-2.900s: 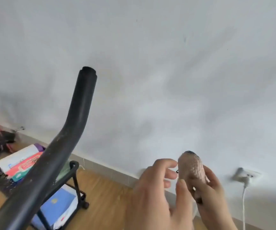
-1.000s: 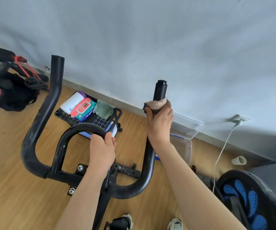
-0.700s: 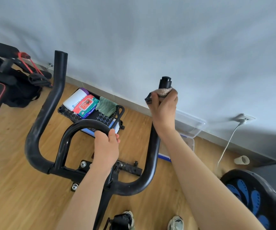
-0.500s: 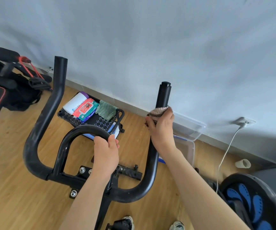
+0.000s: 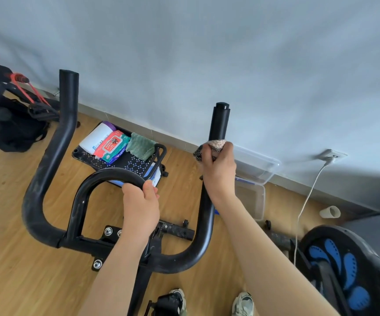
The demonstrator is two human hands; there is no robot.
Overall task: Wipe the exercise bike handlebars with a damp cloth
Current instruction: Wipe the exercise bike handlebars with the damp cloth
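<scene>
R hand (image 5: 218,165) grips tan cloth (image 5: 216,143) wrapped round R handlebar upright (image 5: 218,122); L hand (image 5: 141,201) clenched on inner loop bar (image 5: 97,176).

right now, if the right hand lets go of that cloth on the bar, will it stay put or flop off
Probably floppy: the cloth bunches and wraps round the right handlebar under the right hand. It looks light, and the bar is steep, so it would likely slip off.

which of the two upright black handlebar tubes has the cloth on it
The right upright black handlebar tube: the right hand grips the pinkish-brown cloth round it. The left upright tube is bare; the left hand holds the curved centre loop.
</scene>
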